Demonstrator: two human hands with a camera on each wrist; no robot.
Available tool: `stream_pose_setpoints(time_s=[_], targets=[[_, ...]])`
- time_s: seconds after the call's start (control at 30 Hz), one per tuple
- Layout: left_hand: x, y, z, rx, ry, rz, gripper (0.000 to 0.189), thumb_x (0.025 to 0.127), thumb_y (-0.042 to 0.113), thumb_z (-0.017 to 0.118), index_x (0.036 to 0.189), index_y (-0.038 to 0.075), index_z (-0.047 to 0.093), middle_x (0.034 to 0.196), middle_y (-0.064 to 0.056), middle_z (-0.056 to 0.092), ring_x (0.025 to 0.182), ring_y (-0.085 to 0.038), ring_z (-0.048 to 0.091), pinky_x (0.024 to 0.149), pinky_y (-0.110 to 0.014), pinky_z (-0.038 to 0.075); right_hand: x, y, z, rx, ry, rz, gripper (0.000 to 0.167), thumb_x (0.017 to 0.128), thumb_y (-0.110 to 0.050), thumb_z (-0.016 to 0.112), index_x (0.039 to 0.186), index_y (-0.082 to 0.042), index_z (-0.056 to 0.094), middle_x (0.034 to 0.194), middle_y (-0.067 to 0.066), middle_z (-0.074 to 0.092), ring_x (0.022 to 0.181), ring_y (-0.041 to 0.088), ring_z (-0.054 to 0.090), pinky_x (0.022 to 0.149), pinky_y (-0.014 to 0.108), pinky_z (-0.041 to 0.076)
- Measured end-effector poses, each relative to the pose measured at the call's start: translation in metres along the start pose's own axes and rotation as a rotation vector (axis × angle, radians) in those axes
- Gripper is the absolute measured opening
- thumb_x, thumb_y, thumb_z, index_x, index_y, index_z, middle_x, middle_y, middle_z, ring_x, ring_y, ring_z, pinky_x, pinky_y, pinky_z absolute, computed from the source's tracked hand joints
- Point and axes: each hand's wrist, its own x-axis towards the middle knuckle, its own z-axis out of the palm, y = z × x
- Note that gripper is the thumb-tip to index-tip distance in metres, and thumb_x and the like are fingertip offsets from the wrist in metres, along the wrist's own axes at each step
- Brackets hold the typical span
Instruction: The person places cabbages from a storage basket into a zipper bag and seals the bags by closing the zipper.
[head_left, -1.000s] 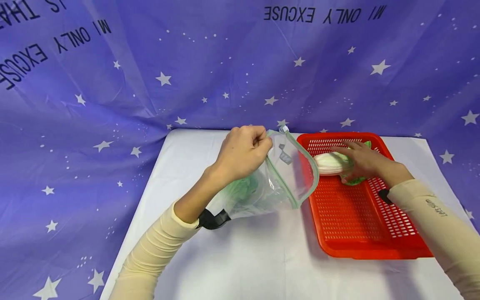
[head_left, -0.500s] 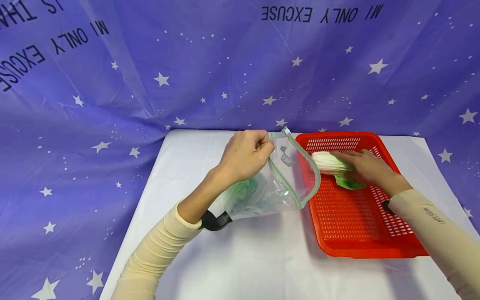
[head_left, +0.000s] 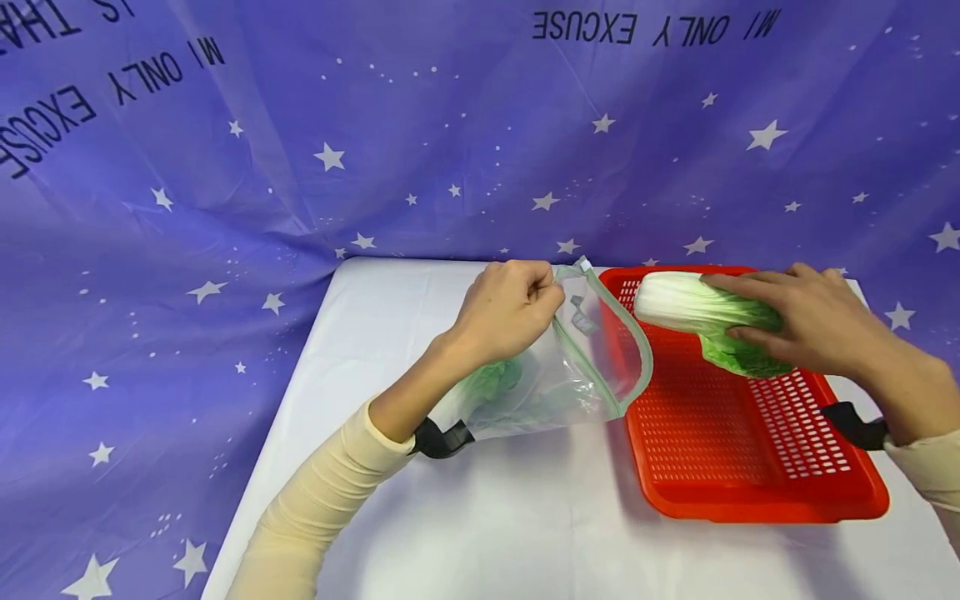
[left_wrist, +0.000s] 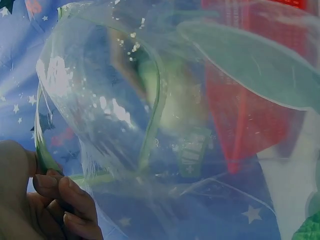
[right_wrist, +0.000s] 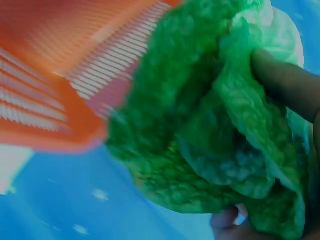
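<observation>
My left hand (head_left: 510, 308) pinches the green-edged rim of a clear zip bag (head_left: 555, 392), whose mouth gapes toward the right. Inside the bag lies a leafy green and white vegetable (head_left: 487, 387), partly hidden behind the hand and wrist. My right hand (head_left: 817, 321) grips a napa cabbage (head_left: 675, 300) by its leafy end, above the red basket, with the white stem end pointing left at the bag's mouth. In the right wrist view the crinkled leaves (right_wrist: 200, 125) fill the middle, with fingers around them. Through the plastic, the left wrist view shows the cabbage blurred.
The red perforated basket (head_left: 705, 508) stands on the right of the white-covered table (head_left: 480, 533), close beside the bag. A purple cloth with stars (head_left: 450, 125) hangs behind the table. Each wrist carries a black strap (head_left: 442, 439).
My right hand has taken hold of the napa cabbage and raised it out of the basket. My left hand and the bag have shifted slightly right.
</observation>
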Motion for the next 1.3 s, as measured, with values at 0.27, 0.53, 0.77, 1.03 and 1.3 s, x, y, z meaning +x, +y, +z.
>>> stream_pose_setpoints(time_s=[0.27,0.53,0.77,1.03,1.3], targets=[[0.003,0.003,0.001,0.037,0.009,0.010,0.028,0.086,0.014,0.051,0.059,0.016,0.041,0.050,0.005,0.037,0.047,-0.007,0.036,0.048,-0.028,0.028,-0.004,-0.036,-0.070,-0.028,0.051,-0.069,0.092,0.060,-0.018,0.089,0.144,-0.031,0.051,0.118,0.015,0.066,0.078,0.029,0.047,0.060,0.042,0.026],[0.005,0.004,0.002,0.033,0.009,0.007,0.029,0.086,0.014,0.052,0.059,0.016,0.042,0.049,0.005,0.038,0.046,-0.008,0.038,0.049,-0.028,0.028,0.006,-0.072,-0.095,-0.079,-0.005,-0.133,0.086,0.058,-0.025,0.092,0.136,-0.034,0.059,0.121,0.006,0.065,0.087,0.028,0.049,0.064,0.045,0.030],[0.005,0.005,0.003,0.019,0.008,0.020,0.029,0.086,0.014,0.051,0.059,0.016,0.041,0.049,0.005,0.037,0.045,-0.008,0.037,0.047,-0.028,0.027,0.025,-0.101,-0.102,-0.104,-0.038,-0.242,0.084,0.059,-0.027,0.091,0.134,-0.042,0.058,0.122,0.000,0.065,0.091,0.025,0.051,0.067,0.042,0.027],[0.005,0.006,0.002,0.025,0.015,0.021,0.029,0.086,0.014,0.052,0.059,0.016,0.042,0.050,0.006,0.037,0.047,-0.008,0.039,0.050,-0.029,0.030,0.044,-0.123,-0.100,-0.134,-0.050,-0.325,0.080,0.060,-0.033,0.090,0.134,-0.038,0.060,0.114,-0.002,0.067,0.086,0.021,0.048,0.066,0.038,0.025],[0.004,0.004,0.000,0.018,0.021,0.042,0.030,0.086,0.012,0.051,0.059,0.015,0.039,0.051,0.005,0.036,0.047,-0.008,0.036,0.050,-0.028,0.027,0.057,-0.136,-0.100,-0.208,-0.111,-0.324,0.073,0.062,-0.032,0.089,0.130,-0.035,0.064,0.111,0.001,0.068,0.079,0.021,0.045,0.066,0.039,0.024]])
